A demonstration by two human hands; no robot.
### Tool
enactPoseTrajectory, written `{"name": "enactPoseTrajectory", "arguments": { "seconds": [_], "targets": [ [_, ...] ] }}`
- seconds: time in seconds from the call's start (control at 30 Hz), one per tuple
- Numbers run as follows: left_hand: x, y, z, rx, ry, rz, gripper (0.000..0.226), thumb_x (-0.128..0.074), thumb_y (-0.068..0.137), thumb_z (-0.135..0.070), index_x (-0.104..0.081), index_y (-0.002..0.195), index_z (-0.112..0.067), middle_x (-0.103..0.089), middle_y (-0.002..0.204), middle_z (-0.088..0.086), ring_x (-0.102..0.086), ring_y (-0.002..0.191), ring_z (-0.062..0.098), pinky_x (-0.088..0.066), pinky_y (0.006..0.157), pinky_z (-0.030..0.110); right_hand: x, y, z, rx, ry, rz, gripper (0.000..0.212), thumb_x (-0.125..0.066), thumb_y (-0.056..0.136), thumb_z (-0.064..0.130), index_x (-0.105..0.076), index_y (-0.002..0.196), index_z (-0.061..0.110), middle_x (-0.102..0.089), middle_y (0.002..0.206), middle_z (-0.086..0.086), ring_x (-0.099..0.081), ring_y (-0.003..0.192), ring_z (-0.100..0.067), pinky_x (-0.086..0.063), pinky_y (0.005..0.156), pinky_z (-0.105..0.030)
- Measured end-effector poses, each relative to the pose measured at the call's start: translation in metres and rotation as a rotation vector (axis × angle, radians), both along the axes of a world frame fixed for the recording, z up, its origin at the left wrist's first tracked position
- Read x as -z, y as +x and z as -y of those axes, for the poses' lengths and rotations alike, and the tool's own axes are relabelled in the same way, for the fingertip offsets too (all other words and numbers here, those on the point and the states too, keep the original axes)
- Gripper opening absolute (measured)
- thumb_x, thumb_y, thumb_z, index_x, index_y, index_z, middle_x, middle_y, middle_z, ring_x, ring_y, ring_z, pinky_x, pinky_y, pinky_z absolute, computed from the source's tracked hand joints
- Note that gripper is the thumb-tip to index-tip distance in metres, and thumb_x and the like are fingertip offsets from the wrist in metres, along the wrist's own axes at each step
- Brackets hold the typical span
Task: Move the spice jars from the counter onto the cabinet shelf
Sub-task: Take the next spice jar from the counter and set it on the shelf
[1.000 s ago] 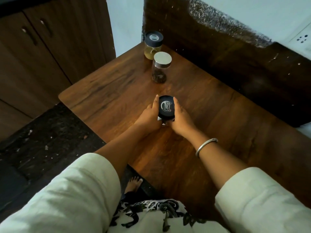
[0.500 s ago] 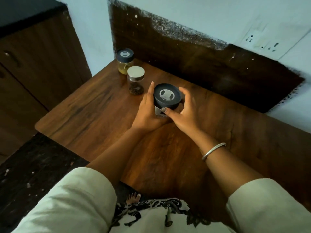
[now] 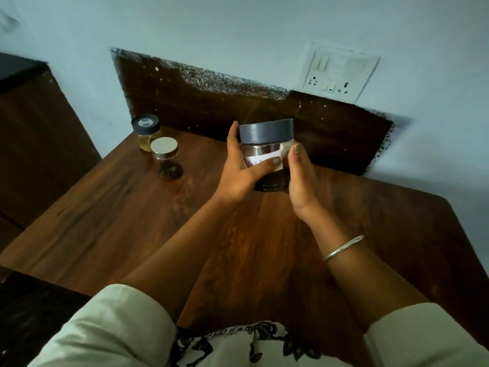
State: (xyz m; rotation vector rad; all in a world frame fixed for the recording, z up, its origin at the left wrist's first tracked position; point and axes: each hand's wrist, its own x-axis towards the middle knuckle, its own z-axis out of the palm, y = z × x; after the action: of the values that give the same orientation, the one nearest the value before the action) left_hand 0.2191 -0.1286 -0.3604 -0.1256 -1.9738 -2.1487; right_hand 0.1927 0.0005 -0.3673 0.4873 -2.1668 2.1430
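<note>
A clear spice jar [image 3: 267,144] with a dark grey lid, a white label and dark contents is lifted above the wooden counter [image 3: 132,221]. My left hand [image 3: 238,173] grips its left side with the thumb across the label. My right hand [image 3: 301,178] presses against its right side. Two more jars stand at the counter's far left corner: one with a dark lid and yellowish contents [image 3: 146,132], and in front of it one with a silver lid and dark spice [image 3: 166,161].
A dark wooden backsplash [image 3: 201,107] runs behind the counter on a pale wall. A white switch and socket plate [image 3: 340,72] is at the upper right. Dark wooden cabinets [image 3: 31,144] stand to the left. No shelf is in view.
Both hands have raised the dark-lidded jar off the counter and tipped it upright toward the wall. The view has tilted up, so more wall and the socket plate show.
</note>
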Motion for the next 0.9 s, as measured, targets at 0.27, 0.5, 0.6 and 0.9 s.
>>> {"name": "enactPoseTrajectory", "arguments": {
  "seconds": [0.27,0.5,0.6,0.9],
  "targets": [
    [-0.003,0.01,-0.042,0.005,-0.099,-0.064,0.1,-0.064,0.078,-0.022,0.007,0.147,-0.024,-0.046,0.136,0.003,-0.052,0.122,0.017,-0.045,0.101,0.045,-0.019,0.003,-0.018,0.234,-0.025,-0.035,0.034,-0.033,0.099,0.032,-0.045,0.123,0.011,-0.058,0.097,0.006,-0.063,0.083,0.002,-0.05,0.063,-0.011],
    [-0.018,0.006,-0.048,-0.031,-0.234,-0.157,0.101,-0.072,0.074,-0.021,-0.004,0.148,-0.016,-0.038,0.14,0.0,-0.047,0.125,0.016,-0.044,0.102,0.043,-0.034,0.006,-0.039,0.151,0.154,-0.124,0.054,-0.032,0.094,0.045,-0.032,0.141,0.017,-0.057,0.114,0.006,-0.058,0.094,0.007,-0.048,0.072,-0.008],
    [-0.022,0.006,-0.047,-0.041,-0.305,-0.19,0.105,-0.076,0.072,-0.024,-0.005,0.148,-0.011,-0.036,0.144,0.005,-0.043,0.129,0.017,-0.042,0.104,0.044,-0.038,0.006,-0.052,0.061,0.304,-0.136,0.075,-0.035,0.084,0.061,-0.015,0.148,0.027,-0.05,0.12,0.022,-0.052,0.1,0.015,-0.043,0.075,-0.001],
    [-0.031,0.004,-0.036,0.177,-0.38,-0.198,0.113,-0.078,0.069,-0.005,0.0,0.149,-0.021,-0.047,0.12,-0.024,-0.054,0.106,-0.014,-0.046,0.079,0.007,-0.054,0.008,-0.084,-0.082,0.4,-0.071,0.11,-0.071,0.063,0.054,-0.004,0.148,0.032,-0.05,0.131,0.015,-0.05,0.12,-0.004,-0.045,0.101,-0.042]
  ]
}}
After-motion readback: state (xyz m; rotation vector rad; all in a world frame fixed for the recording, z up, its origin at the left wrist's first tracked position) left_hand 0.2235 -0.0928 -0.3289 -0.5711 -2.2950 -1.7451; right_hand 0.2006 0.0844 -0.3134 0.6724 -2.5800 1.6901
